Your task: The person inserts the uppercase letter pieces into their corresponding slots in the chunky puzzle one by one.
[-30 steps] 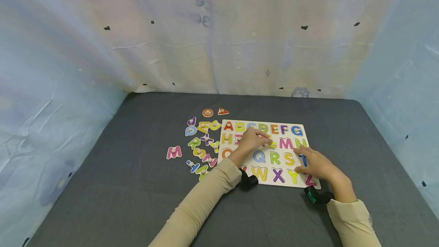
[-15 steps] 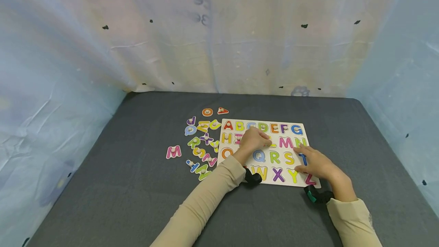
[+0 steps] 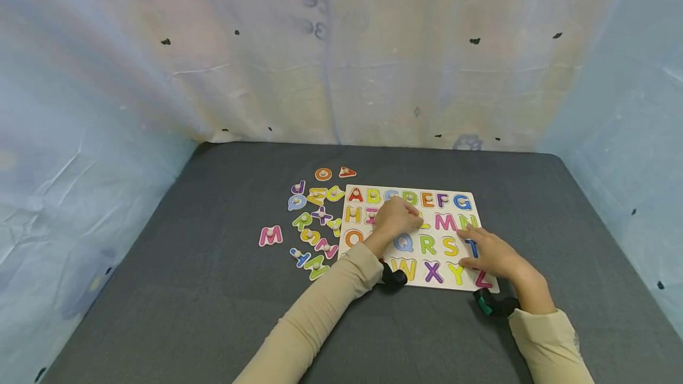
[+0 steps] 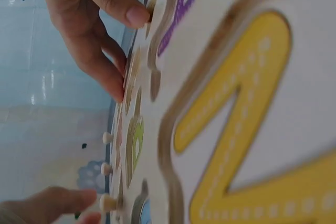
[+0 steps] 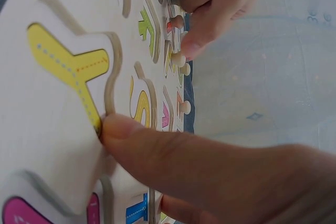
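An alphabet puzzle board (image 3: 440, 260), pale wood with coloured letter recesses, lies on the dark cloth. My left hand (image 3: 393, 218) reaches over its second row, thumb and finger pinching the round knob (image 5: 179, 59) of the yellow letter L piece (image 3: 424, 226). That piece lies at its place beside the M recess, partly covered by the fingers. My right hand (image 3: 493, 253) rests on the board's right side with fingers spread. Its thumb (image 5: 123, 129) touches the board at the foot of the yellow Y recess. Knobbed letters A to F fill most of the top row.
Several loose knobbed letter pieces lie left of the board, among them a pink one (image 3: 270, 236) set apart, a blue Q (image 3: 296, 202) and an orange O (image 3: 322, 174). Pale cloth walls (image 3: 373, 76) rise behind the table and at both sides.
My left hand has shifted slightly, its fingers drawing closer together, and the yellow L piece has turned or settled into line with its place. The right hand stays still.
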Motion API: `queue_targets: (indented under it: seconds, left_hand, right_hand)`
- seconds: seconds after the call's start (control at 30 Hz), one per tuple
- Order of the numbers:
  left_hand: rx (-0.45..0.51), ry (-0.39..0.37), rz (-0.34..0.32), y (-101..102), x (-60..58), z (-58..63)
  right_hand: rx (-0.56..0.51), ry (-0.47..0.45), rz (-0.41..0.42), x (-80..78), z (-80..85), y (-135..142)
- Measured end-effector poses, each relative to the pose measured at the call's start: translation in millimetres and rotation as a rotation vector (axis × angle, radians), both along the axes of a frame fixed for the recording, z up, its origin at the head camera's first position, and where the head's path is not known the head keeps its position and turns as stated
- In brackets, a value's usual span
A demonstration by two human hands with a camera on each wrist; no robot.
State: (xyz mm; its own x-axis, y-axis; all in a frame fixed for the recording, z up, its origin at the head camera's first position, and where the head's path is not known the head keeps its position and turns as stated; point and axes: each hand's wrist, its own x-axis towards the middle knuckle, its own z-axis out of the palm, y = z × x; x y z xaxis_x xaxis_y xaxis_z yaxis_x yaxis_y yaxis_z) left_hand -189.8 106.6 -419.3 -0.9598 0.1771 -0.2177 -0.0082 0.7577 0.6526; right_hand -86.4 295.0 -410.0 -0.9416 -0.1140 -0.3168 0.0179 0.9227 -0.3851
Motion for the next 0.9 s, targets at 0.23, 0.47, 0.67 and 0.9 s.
queue_targets:
  seconds: [0.23,0.47,0.67,0.9]
  left_hand:
    - [0.078,0.028,-0.099,-16,-4.4,2.4]
    - [0.244,-0.031,-0.158,-49,-12.8,10.1]
    - [0.303,-0.011,-0.214,-74,-13.1,13.4]
    - [0.282,-0.001,-0.301,-80,0.8,19.8]
  right_hand:
    - [0.008,-0.001,-0.003,-0.8,-0.8,0]
    - [0.011,0.005,-0.003,-1.0,-1.7,1]
    - [0.014,0.013,0.005,0.1,-1.9,1]
    - [0.018,0.037,0.003,2.7,-2.6,5]
